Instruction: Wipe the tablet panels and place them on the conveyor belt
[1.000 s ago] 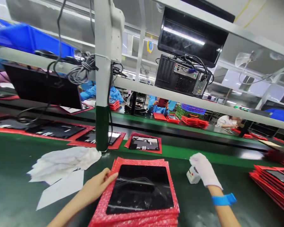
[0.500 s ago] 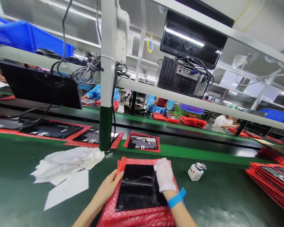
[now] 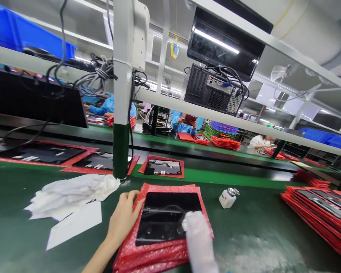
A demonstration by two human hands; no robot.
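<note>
A black glossy panel (image 3: 165, 222) lies on top of a stack of red bubble-wrap sheets (image 3: 156, 252) on the green bench. My bare left hand (image 3: 122, 222) rests on the stack's left edge, fingers curled against the panel's side. My right hand (image 3: 197, 239), in a white glove or wrapped in white cloth, presses on the panel's near right corner. Its fingers are blurred and I cannot make them out.
A small white dispenser bottle (image 3: 227, 197) stands right of the stack. White cloths and paper (image 3: 71, 195) lie to the left. A white and green post (image 3: 121, 113) rises behind. More red-wrapped panels (image 3: 318, 212) are stacked at the right. Other workers sit across the conveyor (image 3: 187, 159).
My right hand left the white bottle, crossed to the panel's far side, then slid down toward me to its near right corner. My left hand stayed on the stack's left edge.
</note>
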